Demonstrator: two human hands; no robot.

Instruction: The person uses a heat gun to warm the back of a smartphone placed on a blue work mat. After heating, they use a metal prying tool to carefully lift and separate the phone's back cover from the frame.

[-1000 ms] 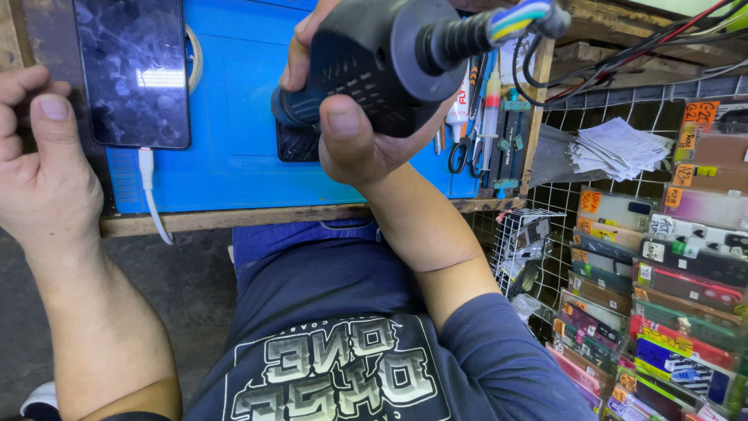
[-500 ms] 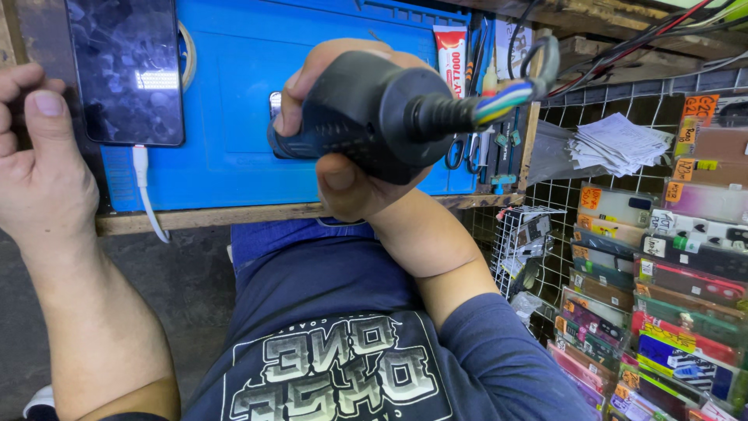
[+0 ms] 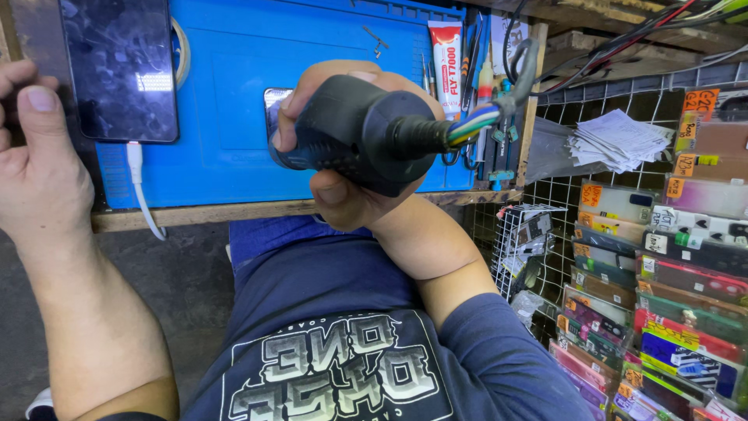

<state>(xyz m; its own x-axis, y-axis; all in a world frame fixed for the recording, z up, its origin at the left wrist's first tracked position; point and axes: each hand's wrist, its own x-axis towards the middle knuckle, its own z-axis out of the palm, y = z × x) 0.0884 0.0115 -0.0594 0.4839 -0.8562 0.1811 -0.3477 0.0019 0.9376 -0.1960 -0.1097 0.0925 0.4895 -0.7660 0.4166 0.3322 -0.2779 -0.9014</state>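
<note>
Right hand is clamping the black corded tool above the blue mat, left hand loosely curled around nothing; a slip risks striking the phone.

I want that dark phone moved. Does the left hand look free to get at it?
Probably yes. The left hand is empty and sits right beside the dark phone on the blue mat, nothing between them. The right hand is busy gripping the black tool.

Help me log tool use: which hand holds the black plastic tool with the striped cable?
The right hand, wrapped around the black plastic tool above the blue mat; the left hand is clear of it.
</note>
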